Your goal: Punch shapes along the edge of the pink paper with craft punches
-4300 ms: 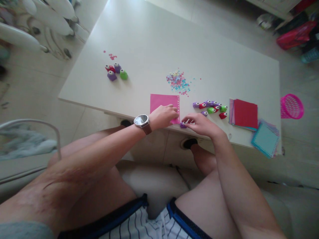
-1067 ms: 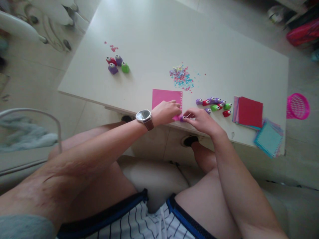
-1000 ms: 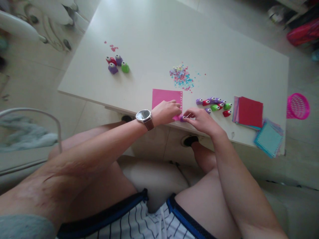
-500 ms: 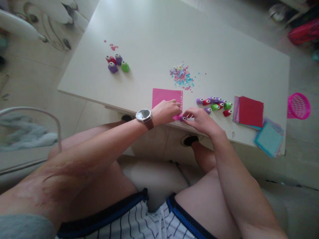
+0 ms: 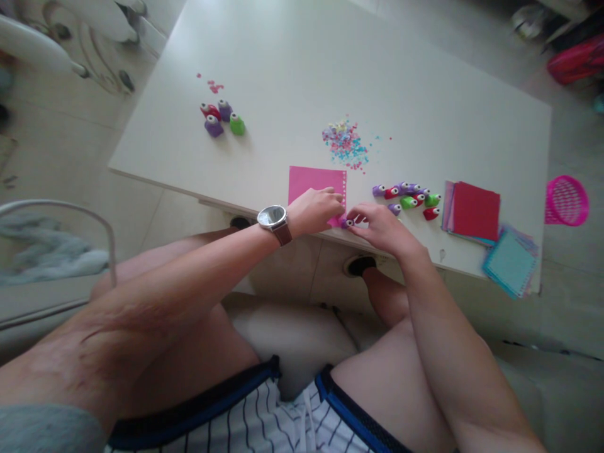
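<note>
A square sheet of pink paper (image 5: 314, 182) lies at the table's near edge, with a row of small punched holes down its right side. My left hand (image 5: 315, 209) rests across the sheet, fingers curled, gripping it near its lower right part. At the sheet's lower right corner, a small purple craft punch (image 5: 348, 223) sits on the paper's edge. My right hand (image 5: 375, 223) holds this punch between thumb and fingers. How far the paper goes into the punch is hidden.
Several craft punches (image 5: 408, 200) in purple, red and green stand right of my hand; more punches (image 5: 221, 119) stand far left. Punched confetti (image 5: 346, 143) is heaped mid-table. Red paper sheets (image 5: 477, 211) and teal sheets (image 5: 510, 259) lie right, beyond them a pink basket (image 5: 567, 200).
Both hands, the punch and the pink sheet stay in nearly the same place. Only a very slight shift of the whole view shows.
</note>
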`<state>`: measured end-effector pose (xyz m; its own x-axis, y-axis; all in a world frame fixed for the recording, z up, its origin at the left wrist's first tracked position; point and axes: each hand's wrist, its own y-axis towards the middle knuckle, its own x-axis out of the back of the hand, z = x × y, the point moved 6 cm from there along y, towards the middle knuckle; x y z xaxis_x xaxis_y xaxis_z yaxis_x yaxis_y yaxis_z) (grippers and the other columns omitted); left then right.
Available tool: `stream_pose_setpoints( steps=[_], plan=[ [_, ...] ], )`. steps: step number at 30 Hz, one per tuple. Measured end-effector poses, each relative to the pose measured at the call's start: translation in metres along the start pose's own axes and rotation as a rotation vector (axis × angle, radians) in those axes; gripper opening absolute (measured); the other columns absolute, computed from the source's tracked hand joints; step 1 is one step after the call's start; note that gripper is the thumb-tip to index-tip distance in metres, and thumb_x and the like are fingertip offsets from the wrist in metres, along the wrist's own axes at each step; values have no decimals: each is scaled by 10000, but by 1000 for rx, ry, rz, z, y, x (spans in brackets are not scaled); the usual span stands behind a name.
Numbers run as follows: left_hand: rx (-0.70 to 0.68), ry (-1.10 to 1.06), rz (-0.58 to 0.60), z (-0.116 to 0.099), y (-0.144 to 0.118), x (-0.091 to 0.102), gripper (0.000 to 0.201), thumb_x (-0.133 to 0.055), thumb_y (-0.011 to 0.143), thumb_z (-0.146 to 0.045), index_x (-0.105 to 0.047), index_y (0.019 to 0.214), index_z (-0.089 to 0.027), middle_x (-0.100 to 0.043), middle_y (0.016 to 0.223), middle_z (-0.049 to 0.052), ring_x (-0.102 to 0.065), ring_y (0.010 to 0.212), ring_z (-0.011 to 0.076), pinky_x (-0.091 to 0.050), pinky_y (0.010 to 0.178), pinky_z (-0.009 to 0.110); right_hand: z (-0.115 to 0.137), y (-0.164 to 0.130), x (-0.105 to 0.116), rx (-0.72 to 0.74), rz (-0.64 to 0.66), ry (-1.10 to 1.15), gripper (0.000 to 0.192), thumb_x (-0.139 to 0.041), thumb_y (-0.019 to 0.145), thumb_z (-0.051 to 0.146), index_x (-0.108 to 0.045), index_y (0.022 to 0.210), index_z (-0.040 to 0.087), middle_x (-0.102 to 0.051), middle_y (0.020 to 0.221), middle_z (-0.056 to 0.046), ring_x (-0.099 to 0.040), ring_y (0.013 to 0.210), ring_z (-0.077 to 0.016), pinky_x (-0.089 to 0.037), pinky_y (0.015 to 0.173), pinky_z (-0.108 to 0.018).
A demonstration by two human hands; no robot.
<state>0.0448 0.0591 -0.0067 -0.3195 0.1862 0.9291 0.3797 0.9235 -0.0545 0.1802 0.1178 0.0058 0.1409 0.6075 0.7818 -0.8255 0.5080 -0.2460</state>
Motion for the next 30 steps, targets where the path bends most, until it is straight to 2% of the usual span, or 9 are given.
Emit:
stream_pose_setpoints(
  steps=[6,11,19,25,30],
  plan=[
    [0,10,1,-1,0,1,165,-733,979,-216,-814,1120,-190,-783,1180,107,-643,1108,245,-488,752,300,-2,1,0,-44,-5,45,72,-783,896,204,-794,967,203,-808,996,-74,-734,908,-238,-557,849,-343],
    [-1,3,-13,-2,-1,3,162,-745,971,-217,-815,1115,-195,-783,1156,104,-648,1099,238,-484,755,282,-12,0,1,-184,-52,129,166,-743,983,347,-795,960,191,-816,951,-88,-740,831,-227,-575,767,-331],
    [-10,10,-13,0,0,-1,182,-730,982,-226,-813,1141,-192,-779,1168,107,-649,1114,247,-473,732,294,-16,1,-4,-257,-6,149,106,-762,952,283,-806,913,195,-820,909,-77,-746,815,-227,-563,766,-321],
    [-9,3,-12,1,0,-2,196,-714,983,-220,-813,1151,-197,-779,1182,109,-640,1120,248,-492,777,299,-25,5,-9,-312,-29,141,122,-798,903,316,-802,906,194,-809,892,-71,-721,809,-223,-559,795,-341],
    [8,-8,13,0,-1,1,188,-714,979,-219,-816,1135,-197,-776,1205,109,-640,1128,254,-501,785,307,-31,13,-16,-402,-25,108,115,-844,844,272,-763,824,192,-787,831,-55,-702,785,-210,-539,769,-325]
  ],
)
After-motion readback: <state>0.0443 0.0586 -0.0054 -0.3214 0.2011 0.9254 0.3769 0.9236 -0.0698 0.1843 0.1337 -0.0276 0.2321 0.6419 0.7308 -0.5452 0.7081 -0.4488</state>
